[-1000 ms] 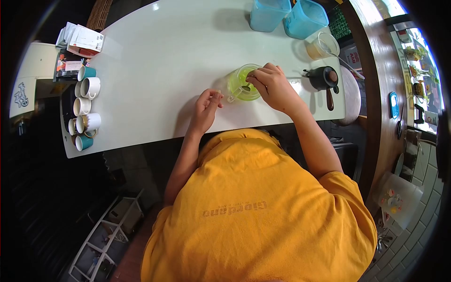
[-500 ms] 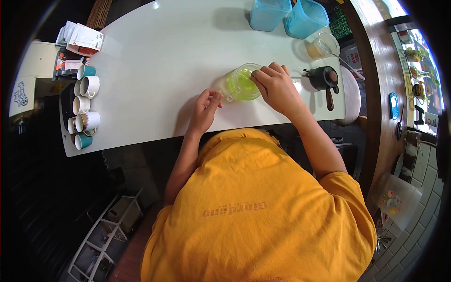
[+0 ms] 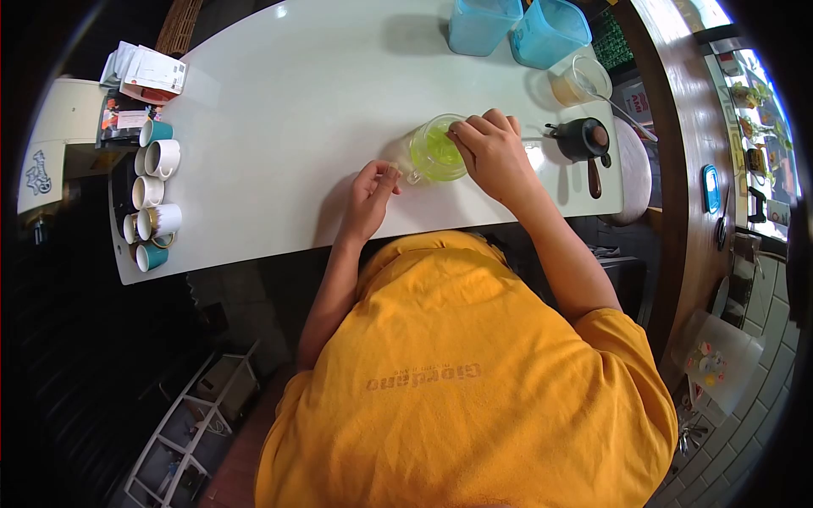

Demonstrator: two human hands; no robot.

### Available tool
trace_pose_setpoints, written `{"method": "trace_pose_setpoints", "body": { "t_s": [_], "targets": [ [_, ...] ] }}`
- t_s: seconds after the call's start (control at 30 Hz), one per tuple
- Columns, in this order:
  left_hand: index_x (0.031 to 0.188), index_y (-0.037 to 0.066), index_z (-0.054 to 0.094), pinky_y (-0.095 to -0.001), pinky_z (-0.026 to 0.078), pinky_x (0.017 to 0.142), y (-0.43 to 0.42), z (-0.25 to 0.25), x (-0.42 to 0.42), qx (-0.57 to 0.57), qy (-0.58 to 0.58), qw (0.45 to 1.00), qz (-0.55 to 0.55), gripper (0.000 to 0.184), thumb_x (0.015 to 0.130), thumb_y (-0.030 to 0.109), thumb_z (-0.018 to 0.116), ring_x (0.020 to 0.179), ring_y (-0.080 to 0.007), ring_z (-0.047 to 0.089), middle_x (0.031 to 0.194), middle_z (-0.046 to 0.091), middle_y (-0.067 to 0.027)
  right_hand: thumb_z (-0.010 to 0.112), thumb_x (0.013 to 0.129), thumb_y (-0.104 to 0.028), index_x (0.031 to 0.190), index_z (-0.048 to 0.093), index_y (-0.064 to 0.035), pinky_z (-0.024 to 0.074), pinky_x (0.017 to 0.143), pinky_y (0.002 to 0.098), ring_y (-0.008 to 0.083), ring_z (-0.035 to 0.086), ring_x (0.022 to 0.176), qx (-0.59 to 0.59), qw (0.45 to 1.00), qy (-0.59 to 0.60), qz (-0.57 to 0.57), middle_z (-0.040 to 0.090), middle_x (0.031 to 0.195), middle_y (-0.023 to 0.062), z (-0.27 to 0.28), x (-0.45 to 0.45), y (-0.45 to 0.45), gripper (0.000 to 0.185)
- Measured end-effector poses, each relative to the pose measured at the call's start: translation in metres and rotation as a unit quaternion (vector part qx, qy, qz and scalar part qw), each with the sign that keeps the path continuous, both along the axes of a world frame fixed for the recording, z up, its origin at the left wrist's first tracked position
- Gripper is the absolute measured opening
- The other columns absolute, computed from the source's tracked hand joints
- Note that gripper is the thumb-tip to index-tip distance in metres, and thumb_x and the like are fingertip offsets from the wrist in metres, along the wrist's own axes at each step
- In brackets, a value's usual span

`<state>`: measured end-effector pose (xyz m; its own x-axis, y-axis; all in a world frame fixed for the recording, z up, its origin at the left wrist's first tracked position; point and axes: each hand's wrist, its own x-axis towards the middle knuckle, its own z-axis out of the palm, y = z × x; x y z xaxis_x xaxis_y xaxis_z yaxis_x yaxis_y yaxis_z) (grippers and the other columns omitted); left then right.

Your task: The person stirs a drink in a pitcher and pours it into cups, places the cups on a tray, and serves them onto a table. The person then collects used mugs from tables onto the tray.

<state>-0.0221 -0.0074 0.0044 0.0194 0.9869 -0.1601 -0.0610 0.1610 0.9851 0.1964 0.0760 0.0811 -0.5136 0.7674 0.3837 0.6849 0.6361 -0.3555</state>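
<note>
A clear glass cup (image 3: 439, 151) with bright green liquid stands on the white table (image 3: 279, 152), its small handle toward the lower left. My right hand (image 3: 491, 155) is over the cup's right rim, its fingers pinched around a spoon that dips into the liquid; the spoon is mostly hidden now. Just left of the cup, my left hand (image 3: 373, 195) rests at the table with fingers curled and thumb and fingertips close together. Whether anything is between them is too small to tell.
Several mugs (image 3: 161, 158) line the table's left end beside packets (image 3: 152, 72). Two blue containers (image 3: 483, 25) stand at the back right, near a jar with a spoon (image 3: 582, 82) and a small black pot (image 3: 580, 140) with a wooden handle.
The spoon's bowl showed in the green liquid a second ago and is now hidden. My right hand has shifted slightly right over the cup. My left hand has stayed nearly still.
</note>
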Motion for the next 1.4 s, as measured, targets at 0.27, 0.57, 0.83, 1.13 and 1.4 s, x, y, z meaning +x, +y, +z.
{"method": "trace_pose_setpoints", "body": {
  "t_s": [0.27,0.57,0.83,1.13,1.4],
  "targets": [
    [0.100,0.007,0.060,-0.0229,0.041,0.069,-0.001,-0.001,0.000,0.001,0.000,1.000,0.002,0.029,0.102,0.035,0.053,0.078,-0.0072,0.058,0.095,0.064,0.0004,0.062,0.092,-0.017,0.098,0.069,-0.0079,0.0400,0.084,0.0369,0.0240,0.057,0.090,-0.115,0.991,0.070,-0.004,0.070,0.092,0.0016,-0.006,-0.002,0.002,0.013],
    [0.103,0.003,0.060,-0.0239,0.045,0.074,-0.002,0.000,-0.004,-0.013,-0.021,1.000,0.008,0.030,0.100,0.032,0.059,0.079,-0.0100,0.058,0.092,0.064,-0.0018,0.062,0.091,-0.021,0.090,0.066,-0.0107,0.0396,0.081,0.0397,0.0257,0.055,0.088,0.013,0.998,-0.057,-0.015,0.069,0.088,0.0005,0.005,-0.002,-0.002,0.012],
    [0.101,0.007,0.060,-0.0226,0.041,0.068,-0.002,-0.003,-0.004,0.003,-0.021,1.000,0.007,0.024,0.102,0.030,0.054,0.078,-0.0077,0.059,0.095,0.064,-0.0007,0.061,0.093,-0.022,0.090,0.067,-0.0106,0.0394,0.081,0.0392,0.0259,0.055,0.087,-0.066,0.997,0.044,-0.002,0.068,0.087,0.0020,-0.005,-0.009,0.002,0.013],
    [0.102,0.003,0.060,-0.0228,0.043,0.069,-0.002,-0.001,-0.007,0.001,-0.042,0.999,0.013,0.028,0.100,0.031,0.060,0.078,-0.0097,0.058,0.091,0.064,-0.0019,0.061,0.092,-0.022,0.092,0.067,-0.0114,0.0396,0.082,0.0393,0.0253,0.056,0.086,-0.037,0.999,-0.037,-0.004,0.069,0.088,-0.0004,0.006,-0.003,-0.005,0.012],
    [0.102,0.003,0.060,-0.0231,0.044,0.070,-0.002,0.001,-0.007,-0.005,-0.037,0.999,0.008,0.027,0.100,0.030,0.059,0.078,-0.0097,0.058,0.091,0.064,-0.0024,0.062,0.092,-0.022,0.092,0.067,-0.0125,0.0394,0.082,0.0391,0.0253,0.056,0.087,-0.003,0.999,0.021,-0.030,0.069,0.087,-0.0015,-0.002,-0.010,-0.003,0.011]
  ]
}}
